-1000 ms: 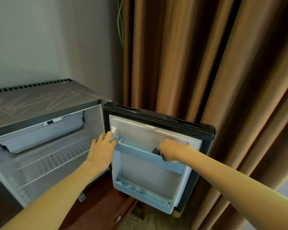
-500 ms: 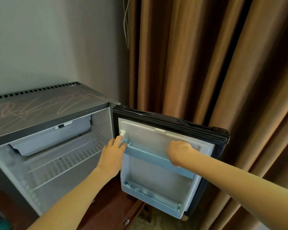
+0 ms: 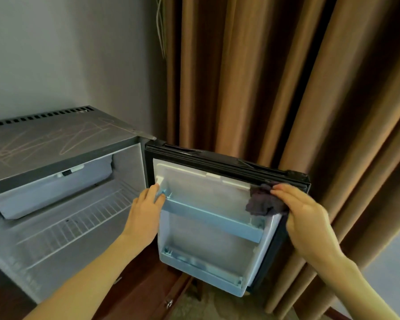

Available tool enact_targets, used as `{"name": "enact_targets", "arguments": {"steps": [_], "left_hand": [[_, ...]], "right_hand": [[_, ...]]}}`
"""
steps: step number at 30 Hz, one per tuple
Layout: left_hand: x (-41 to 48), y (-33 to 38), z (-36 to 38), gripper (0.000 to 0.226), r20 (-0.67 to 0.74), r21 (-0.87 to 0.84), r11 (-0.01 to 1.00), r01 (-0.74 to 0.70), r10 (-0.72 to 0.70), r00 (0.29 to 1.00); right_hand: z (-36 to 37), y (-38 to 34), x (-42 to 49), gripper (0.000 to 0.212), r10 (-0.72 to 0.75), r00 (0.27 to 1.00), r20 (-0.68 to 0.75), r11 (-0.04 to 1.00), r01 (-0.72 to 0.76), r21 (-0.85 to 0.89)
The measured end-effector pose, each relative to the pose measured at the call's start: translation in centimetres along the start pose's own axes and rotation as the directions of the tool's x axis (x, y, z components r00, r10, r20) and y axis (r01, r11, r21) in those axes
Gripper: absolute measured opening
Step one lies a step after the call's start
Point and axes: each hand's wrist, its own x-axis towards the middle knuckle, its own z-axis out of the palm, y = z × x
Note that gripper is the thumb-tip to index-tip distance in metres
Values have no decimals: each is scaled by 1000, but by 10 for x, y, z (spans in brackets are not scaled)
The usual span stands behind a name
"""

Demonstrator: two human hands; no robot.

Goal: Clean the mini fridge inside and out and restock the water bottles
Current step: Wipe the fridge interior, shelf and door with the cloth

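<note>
Wooden cabinet lies nearest, dark brown, with a small metal knob on its front, and the mini fridge stands on top of it with its door swung wide open to the right. At the hinge side, the left hand reaches in with fingers stretched nearly straight, their tips touching the end of the upper door shelf; the thumb seems to sit just under that end, though blur hides the contact. On the door's far upper corner the right hand grips a dark greyish-purple cloth, fingers curled over it and pressing it against the white liner just beside the black gasket. A lower door shelf runs along the bottom. Inside the cavity a white wire rack spans the middle under a pale freezer box. Behind rise a grey wall and brown curtain.
</note>
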Motion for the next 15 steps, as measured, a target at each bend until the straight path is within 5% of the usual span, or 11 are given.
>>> {"name": "enact_targets", "arguments": {"steps": [4, 8, 12, 15], "left_hand": [[-1, 2, -3, 63, -14, -47, 999, -6, 5, 1000], [-1, -4, -7, 62, -36, -59, 998, -36, 34, 999], [-2, -10, -6, 64, -33, -84, 996, -42, 40, 999], [-4, -12, -5, 64, -46, -134, 989, -54, 48, 998]], "right_hand": [[-49, -30, 26, 45, -4, 996, -89, 978, 23, 207], [-24, -70, 11, 49, 84, 993, 87, 850, -117, 514], [70, -90, -23, 45, 64, 881, 468, 846, -297, 443], [155, -98, -42, 44, 132, 805, 578, 878, -366, 309]]}}
